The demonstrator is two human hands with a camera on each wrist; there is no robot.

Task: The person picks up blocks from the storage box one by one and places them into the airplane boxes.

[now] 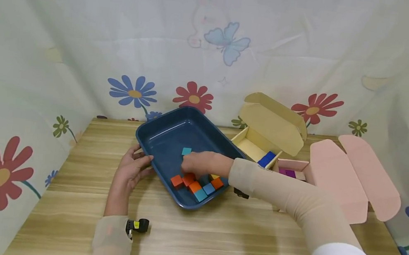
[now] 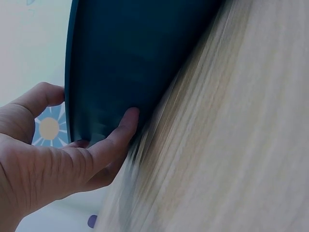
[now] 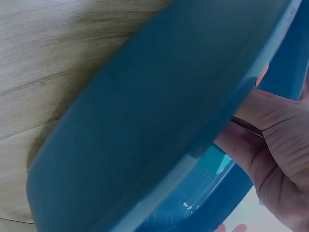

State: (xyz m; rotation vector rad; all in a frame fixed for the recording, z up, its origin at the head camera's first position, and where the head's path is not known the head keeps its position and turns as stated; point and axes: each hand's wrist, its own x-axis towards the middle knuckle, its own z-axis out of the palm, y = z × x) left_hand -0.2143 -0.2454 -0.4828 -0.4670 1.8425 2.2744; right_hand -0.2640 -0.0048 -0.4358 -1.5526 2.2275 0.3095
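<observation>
A dark blue tray [image 1: 165, 140] stands on the table with several coloured cubes gathered in its near corner. My left hand [image 1: 130, 169] holds the tray's left edge; in the left wrist view its fingers touch the rim and the outer wall. My right hand [image 1: 204, 163] reaches down into the tray with bent fingers, just above a red cube [image 1: 188, 179]. The tray's wall hides those fingertips in the right wrist view, so whether they pinch a cube does not show. A teal cube [image 1: 186, 151] lies beside the right hand, apart from the cluster.
A yellow box [image 1: 251, 147] with its lid up stands right of the tray, with a blue block [image 1: 266, 159] inside. Nearer, an open pink box [image 1: 310, 172] contains purple blocks [image 1: 289, 173], partly behind my right sleeve. A patterned curtain [image 1: 87, 28] surrounds the table.
</observation>
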